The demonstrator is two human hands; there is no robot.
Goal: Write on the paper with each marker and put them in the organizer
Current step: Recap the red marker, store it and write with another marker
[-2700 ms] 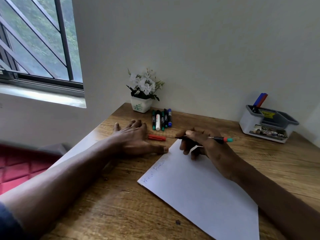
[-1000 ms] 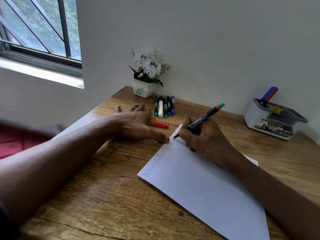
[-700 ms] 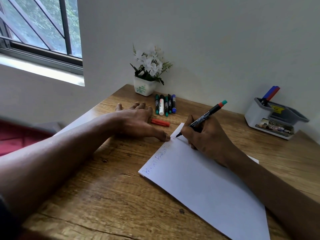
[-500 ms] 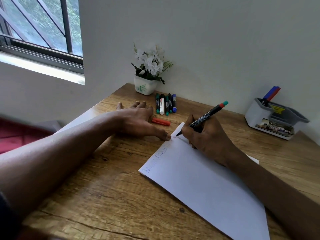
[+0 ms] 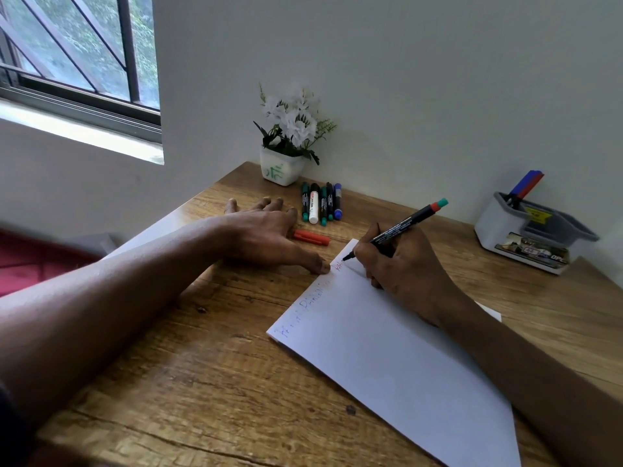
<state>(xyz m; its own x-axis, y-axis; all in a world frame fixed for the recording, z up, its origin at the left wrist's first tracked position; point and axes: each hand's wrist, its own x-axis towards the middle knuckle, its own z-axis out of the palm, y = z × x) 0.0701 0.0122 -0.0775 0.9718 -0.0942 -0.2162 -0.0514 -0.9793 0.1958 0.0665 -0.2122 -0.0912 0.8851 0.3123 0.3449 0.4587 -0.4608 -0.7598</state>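
Head: marker [image 5: 401, 226] tip on paper [image 5: 387, 358]

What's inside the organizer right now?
A blue marker and a red marker stick up from the leftmost compartment of the organizer. Its walls hide their lower ends and the other compartments' floors.

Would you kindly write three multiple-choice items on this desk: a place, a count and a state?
1. Where does the red cap lie? A) on the windowsill B) on the floor C) on the table by the left hand
2. How many markers lie in a row by the flower pot? A) five B) two C) nine
3. The marker in the right hand is: A) capped B) uncapped, tip on the paper C) lying flat
Answers: 1 C, it lies on bare wood beside that hand; 2 A, five barrels lie side by side; 3 B, its bare tip meets the paper.
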